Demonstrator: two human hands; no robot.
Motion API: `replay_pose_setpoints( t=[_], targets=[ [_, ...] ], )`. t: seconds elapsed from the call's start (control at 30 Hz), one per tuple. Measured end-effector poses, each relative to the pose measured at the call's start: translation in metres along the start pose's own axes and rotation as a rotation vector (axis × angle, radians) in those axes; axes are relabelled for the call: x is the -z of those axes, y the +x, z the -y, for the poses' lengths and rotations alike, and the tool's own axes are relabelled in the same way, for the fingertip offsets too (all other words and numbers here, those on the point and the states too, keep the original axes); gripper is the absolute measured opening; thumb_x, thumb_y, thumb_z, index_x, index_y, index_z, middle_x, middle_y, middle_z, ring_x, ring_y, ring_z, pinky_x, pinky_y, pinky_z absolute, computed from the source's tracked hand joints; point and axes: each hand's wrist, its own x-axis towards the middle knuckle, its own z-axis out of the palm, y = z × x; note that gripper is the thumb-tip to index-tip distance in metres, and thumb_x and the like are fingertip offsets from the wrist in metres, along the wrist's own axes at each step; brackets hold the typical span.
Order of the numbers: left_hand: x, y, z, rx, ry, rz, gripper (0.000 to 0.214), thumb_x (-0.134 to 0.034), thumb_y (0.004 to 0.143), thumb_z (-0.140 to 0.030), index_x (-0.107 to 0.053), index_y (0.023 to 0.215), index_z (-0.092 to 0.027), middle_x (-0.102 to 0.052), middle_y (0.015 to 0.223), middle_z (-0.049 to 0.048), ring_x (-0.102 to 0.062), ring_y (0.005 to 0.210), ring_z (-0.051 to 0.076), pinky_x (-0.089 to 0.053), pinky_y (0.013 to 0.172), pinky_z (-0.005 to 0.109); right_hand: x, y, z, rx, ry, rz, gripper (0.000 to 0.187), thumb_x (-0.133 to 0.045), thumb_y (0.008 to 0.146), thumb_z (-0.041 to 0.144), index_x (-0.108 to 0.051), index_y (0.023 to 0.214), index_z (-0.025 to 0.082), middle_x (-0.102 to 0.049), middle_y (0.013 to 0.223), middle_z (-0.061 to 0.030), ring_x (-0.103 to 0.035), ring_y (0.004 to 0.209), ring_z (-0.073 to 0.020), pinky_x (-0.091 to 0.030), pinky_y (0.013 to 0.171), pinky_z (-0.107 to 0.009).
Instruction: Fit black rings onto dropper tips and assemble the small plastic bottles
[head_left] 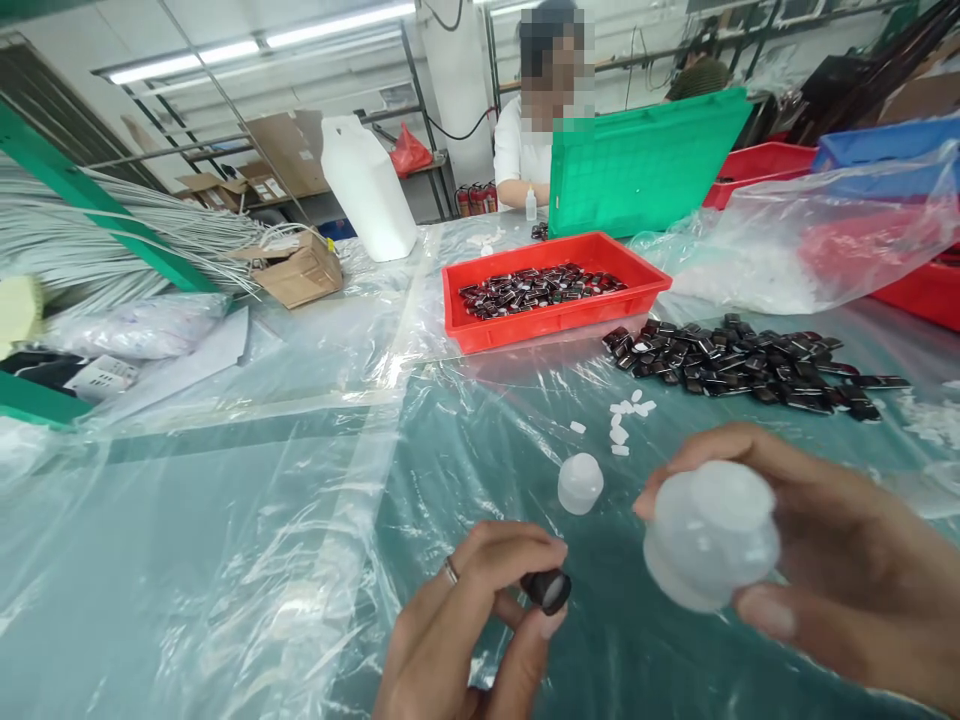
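Observation:
Between the thumb and fingers of my left hand (469, 620) is a small black cap-like piece (549, 590), its end showing a pale inside. My right hand (832, 540) grips a translucent white plastic bottle (709, 540) with its round end facing me; it is slightly blurred. Just beyond my hands a small white cap (580, 483) stands on the plastic-covered table (480, 470). Several small white pieces (619, 435) lie scattered behind the cap. A pile of black pieces (742, 362) lies farther back to the right.
A red tray (555, 325) holds many black pieces. Behind it stand a green crate (637, 165) and a small bottle (531, 205) near a seated person (517, 150). A clear plastic bag (810, 245) lies at right; a white jug (367, 190) and cardboard box (296, 270) are back left.

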Motion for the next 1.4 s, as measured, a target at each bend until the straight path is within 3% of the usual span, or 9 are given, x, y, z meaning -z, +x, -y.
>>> replay_pose_setpoints(
  t=[0.07, 0.2, 0.37, 0.53, 0.6, 0.67, 0.77, 0.97, 1.4],
  targets=[
    [0.002, 0.001, 0.000, 0.008, -0.029, 0.004, 0.036, -0.052, 0.101, -0.008, -0.062, 0.122, -0.035, -0.066, 0.118, 0.0016, -0.068, 0.083, 0.014, -0.057, 0.062, 0.024, -0.005, -0.003, -0.005, -0.031, -0.092, 0.051, 0.041, -0.079, 0.090, 0.034, -0.060, 0.125, 0.038, -0.067, 0.111, 0.0001, -0.071, 0.093, -0.0177, -0.061, 0.075, -0.015],
    [0.003, 0.001, 0.003, -0.007, -0.068, -0.016, 0.032, -0.052, 0.103, -0.013, -0.061, 0.124, -0.035, -0.065, 0.121, 0.0036, -0.071, 0.086, 0.016, -0.060, 0.061, 0.024, -0.014, -0.014, -0.016, -0.129, -0.335, 0.180, 0.059, -0.083, 0.073, 0.020, -0.061, 0.122, 0.044, -0.067, 0.116, 0.0078, -0.067, 0.104, -0.0209, -0.060, 0.085, -0.024],
    [-0.001, 0.005, -0.002, -0.034, -0.159, -0.159, 0.022, -0.054, 0.105, -0.024, -0.062, 0.121, -0.035, -0.065, 0.117, 0.0031, -0.075, 0.086, 0.017, -0.061, 0.057, 0.021, -0.030, -0.016, -0.012, -0.318, -0.255, 0.425, 0.057, -0.080, 0.071, 0.006, -0.064, 0.113, 0.042, -0.065, 0.116, 0.0139, -0.060, 0.112, -0.0172, -0.050, 0.093, -0.023],
    [0.004, 0.008, -0.002, 0.052, -0.091, -0.215, 0.021, -0.052, 0.105, -0.024, -0.065, 0.117, -0.036, -0.070, 0.111, -0.0012, -0.077, 0.083, 0.014, -0.059, 0.054, 0.015, -0.014, -0.001, -0.008, -0.195, -0.246, 0.508, 0.061, -0.094, 0.071, 0.020, -0.065, 0.122, 0.038, -0.065, 0.122, 0.0116, -0.062, 0.112, -0.0160, -0.048, 0.097, -0.022],
    [0.008, 0.008, 0.003, 0.031, -0.027, -0.153, 0.024, -0.051, 0.105, -0.023, -0.064, 0.120, -0.037, -0.072, 0.112, -0.0016, -0.076, 0.085, 0.013, -0.059, 0.056, 0.013, -0.002, 0.008, -0.016, -0.118, -0.286, 0.433, 0.035, -0.083, 0.088, 0.030, -0.066, 0.118, 0.031, -0.066, 0.116, 0.0063, -0.064, 0.104, -0.0154, -0.052, 0.092, -0.024],
    [0.011, 0.008, 0.009, -0.023, 0.018, -0.090, 0.027, -0.050, 0.106, -0.022, -0.064, 0.122, -0.038, -0.071, 0.115, -0.0006, -0.074, 0.090, 0.013, -0.060, 0.058, 0.014, 0.008, 0.016, -0.031, -0.065, -0.398, 0.252, 0.014, -0.062, 0.106, 0.032, -0.064, 0.115, 0.022, -0.065, 0.109, -0.0009, -0.064, 0.094, -0.0165, -0.055, 0.085, -0.029],
    [0.012, 0.008, 0.015, -0.090, 0.046, -0.064, 0.028, -0.049, 0.105, -0.020, -0.064, 0.123, -0.036, -0.069, 0.119, 0.0016, -0.071, 0.099, 0.016, -0.061, 0.062, 0.016, 0.010, 0.024, -0.058, 0.008, -0.584, 0.070, 0.021, -0.053, 0.111, 0.034, -0.062, 0.118, 0.016, -0.061, 0.113, -0.0076, -0.062, 0.093, -0.0195, -0.056, 0.084, -0.037],
    [0.012, 0.007, 0.012, -0.145, 0.039, -0.021, 0.031, -0.047, 0.105, -0.013, -0.063, 0.123, -0.032, -0.068, 0.118, 0.0052, -0.069, 0.095, 0.018, -0.058, 0.062, 0.022, 0.001, 0.027, -0.082, 0.083, -0.745, 0.076, 0.017, -0.061, 0.108, 0.031, -0.064, 0.110, 0.015, -0.061, 0.111, -0.0066, -0.063, 0.094, -0.0194, -0.057, 0.084, -0.036],
    [0.008, 0.004, 0.011, -0.176, -0.078, 0.011, 0.037, -0.044, 0.105, -0.011, -0.059, 0.130, -0.034, -0.068, 0.121, 0.0053, -0.069, 0.094, 0.017, -0.059, 0.061, 0.021, 0.010, 0.027, -0.064, 0.110, -0.714, 0.164, 0.027, -0.056, 0.111, 0.037, -0.063, 0.099, 0.014, -0.061, 0.098, -0.0041, -0.060, 0.080, -0.0156, -0.055, 0.073, -0.029]
  ],
)
